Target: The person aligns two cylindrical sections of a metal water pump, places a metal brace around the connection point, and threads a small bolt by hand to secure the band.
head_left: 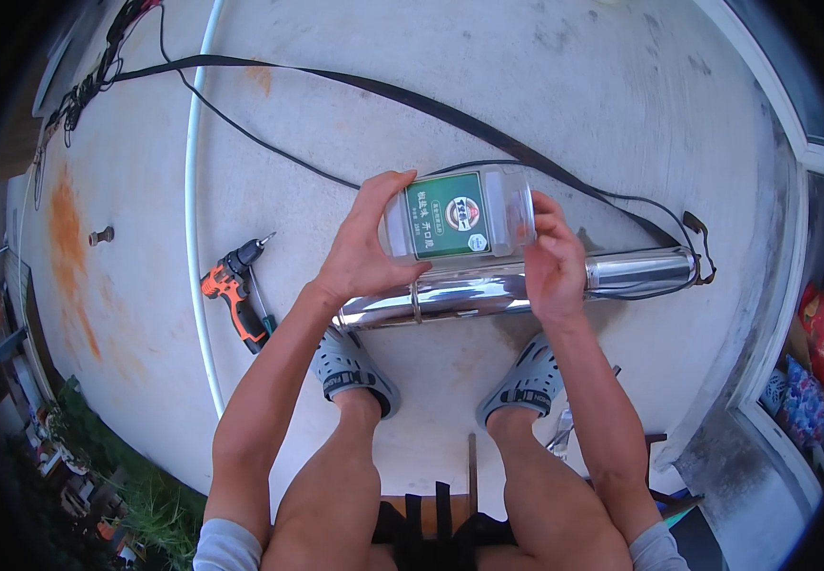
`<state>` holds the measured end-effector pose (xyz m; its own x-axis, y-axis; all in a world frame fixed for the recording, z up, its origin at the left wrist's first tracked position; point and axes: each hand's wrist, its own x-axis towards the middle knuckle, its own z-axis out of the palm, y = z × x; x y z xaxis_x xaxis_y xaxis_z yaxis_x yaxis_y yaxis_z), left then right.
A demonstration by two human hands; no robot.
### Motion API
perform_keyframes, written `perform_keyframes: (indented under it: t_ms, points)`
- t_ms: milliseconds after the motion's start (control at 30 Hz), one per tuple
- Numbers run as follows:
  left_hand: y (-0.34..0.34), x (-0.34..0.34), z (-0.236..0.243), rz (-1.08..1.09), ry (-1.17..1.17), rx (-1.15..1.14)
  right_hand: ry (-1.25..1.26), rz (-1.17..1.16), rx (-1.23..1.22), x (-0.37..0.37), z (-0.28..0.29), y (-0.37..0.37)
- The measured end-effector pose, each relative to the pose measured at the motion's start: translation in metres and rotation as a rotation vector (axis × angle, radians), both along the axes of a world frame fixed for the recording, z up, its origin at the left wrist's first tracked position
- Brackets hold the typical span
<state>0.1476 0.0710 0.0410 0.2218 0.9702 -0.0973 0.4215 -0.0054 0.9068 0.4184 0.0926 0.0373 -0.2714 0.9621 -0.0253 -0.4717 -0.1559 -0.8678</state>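
I hold a clear plastic jar (509,205) with a green label sideways in front of me. My left hand (360,243) grips its left end between thumb and fingers. At the other end, the fingers of my right hand (557,266) curl against the jar's rim; part of that contact is hidden. Whatever the jar contains is hard to make out. Just beneath it, a shiny steel cylinder (474,295) lies on the floor across my feet, with a black cable at its right end.
Left of my feet lies an orange-and-black cordless drill (233,290), with a screwdriver (265,309) beside it. A white pipe (193,190) runs along the floor farther left. A black strap (402,95) arcs across the far side. A small metal fitting (101,235) lies near rust stains.
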Motion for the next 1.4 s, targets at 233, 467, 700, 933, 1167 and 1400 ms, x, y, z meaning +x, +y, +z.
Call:
perform_keyframes:
  t_ms: [233,467,700,933,1167,1400]
  points:
    - [-0.016,0.004,0.05,-0.064,0.31,0.15,0.146,0.02,-0.62,-0.028,-0.035,0.006]
    - [-0.016,0.013,0.08,-0.149,0.424,0.317,0.389,0.05,-0.847,-0.048,-0.046,0.012]
    - [-0.009,-0.001,0.068,-0.123,0.262,0.337,0.477,0.122,-0.944,-0.06,-0.064,0.008]
    - [-0.026,-0.039,0.012,0.056,0.21,0.085,0.329,0.01,-0.858,-0.072,-0.061,0.012]
    - [-0.03,-0.046,-0.013,0.175,0.218,-0.081,0.306,0.038,-0.808,-0.072,-0.079,0.015]
    - [-0.036,-0.057,-0.028,0.256,0.101,-0.206,0.055,0.094,-0.835,-0.08,-0.073,0.017]
